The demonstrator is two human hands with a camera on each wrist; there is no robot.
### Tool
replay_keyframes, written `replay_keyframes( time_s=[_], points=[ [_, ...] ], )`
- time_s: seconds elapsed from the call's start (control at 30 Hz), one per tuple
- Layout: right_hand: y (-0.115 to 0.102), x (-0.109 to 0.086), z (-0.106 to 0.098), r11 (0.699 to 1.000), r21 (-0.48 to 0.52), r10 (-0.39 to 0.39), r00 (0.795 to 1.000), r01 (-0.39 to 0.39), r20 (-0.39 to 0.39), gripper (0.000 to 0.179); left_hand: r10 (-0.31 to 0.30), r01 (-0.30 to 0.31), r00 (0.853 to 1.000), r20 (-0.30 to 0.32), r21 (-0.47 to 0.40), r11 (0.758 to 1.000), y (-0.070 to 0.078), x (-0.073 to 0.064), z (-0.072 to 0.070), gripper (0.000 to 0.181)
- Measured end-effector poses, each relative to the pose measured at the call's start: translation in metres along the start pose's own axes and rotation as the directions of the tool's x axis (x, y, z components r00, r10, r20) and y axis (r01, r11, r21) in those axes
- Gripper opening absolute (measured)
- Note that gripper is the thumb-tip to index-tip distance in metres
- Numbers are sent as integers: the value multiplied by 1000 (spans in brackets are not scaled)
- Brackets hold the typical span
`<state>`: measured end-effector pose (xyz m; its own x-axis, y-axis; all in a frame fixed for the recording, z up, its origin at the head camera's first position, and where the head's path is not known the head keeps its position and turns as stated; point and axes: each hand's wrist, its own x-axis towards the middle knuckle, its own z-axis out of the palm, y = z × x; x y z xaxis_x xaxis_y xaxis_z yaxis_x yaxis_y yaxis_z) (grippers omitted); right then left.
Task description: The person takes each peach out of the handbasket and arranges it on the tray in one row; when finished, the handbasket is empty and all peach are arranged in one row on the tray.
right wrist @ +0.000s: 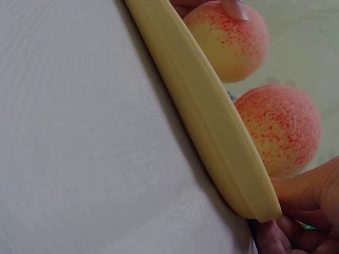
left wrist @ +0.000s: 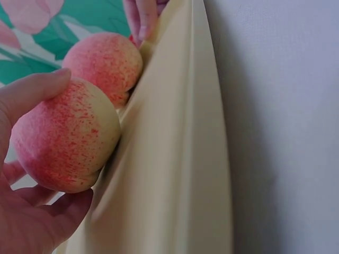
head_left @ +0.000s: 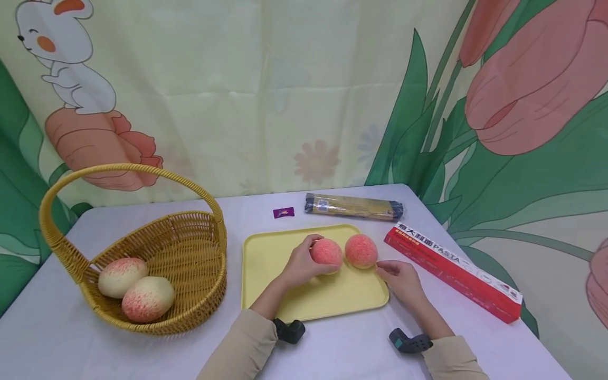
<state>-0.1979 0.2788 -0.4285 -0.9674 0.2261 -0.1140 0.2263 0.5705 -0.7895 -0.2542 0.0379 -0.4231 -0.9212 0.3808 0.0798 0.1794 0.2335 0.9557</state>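
One peach (head_left: 361, 251) rests on yellow tray (head_left: 263, 258); another peach (head_left: 326, 255) unreleased, left hand (head_left: 300, 265) curling fingers round it; right hand (head_left: 404, 279) pinches tray rim; two peaches (head_left: 148, 299) in wicker basket (head_left: 195, 253)

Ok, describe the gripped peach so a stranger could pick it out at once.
On the white table, find the yellow tray right of the wicker basket. The gripped peach is the left of two pink ones there, nearer the basket. The left hand holds it, while no hand holds the other peach.

Head cam: high, fwd/down over tbl (head_left: 342, 348); wrist cams (head_left: 291, 331): low, close, across tray (right wrist: 206, 116), both w/ peaches (left wrist: 69, 137).
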Motion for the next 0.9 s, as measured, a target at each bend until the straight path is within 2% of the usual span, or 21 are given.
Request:
replay_keyframes(
  time_s=[0.3, 0.67, 0.77, 0.9],
  points=[
    [-3, -1, 1, 1000, -12, 0, 1000, 0, 2, 30, -43, 43, 998, 42, 2, 999, 3, 1, 5, 70],
    [-3, 1, 3, 1000, -20, -21, 1000, 21, -4, 30, -5, 5, 999, 44, -15, 1000, 2, -2, 9, 69],
    [-3, 1, 2, 999, -22, -30, 1000, 29, -5, 30, -7, 6, 999, 52, 13, 1000, 3, -3, 9, 72],
    [-1, 0, -1, 999, -20, -30, 1000, 30, -6, 30, -5, 1, 998, 61, 77, 997, 9, -5, 3, 86]
  ],
)
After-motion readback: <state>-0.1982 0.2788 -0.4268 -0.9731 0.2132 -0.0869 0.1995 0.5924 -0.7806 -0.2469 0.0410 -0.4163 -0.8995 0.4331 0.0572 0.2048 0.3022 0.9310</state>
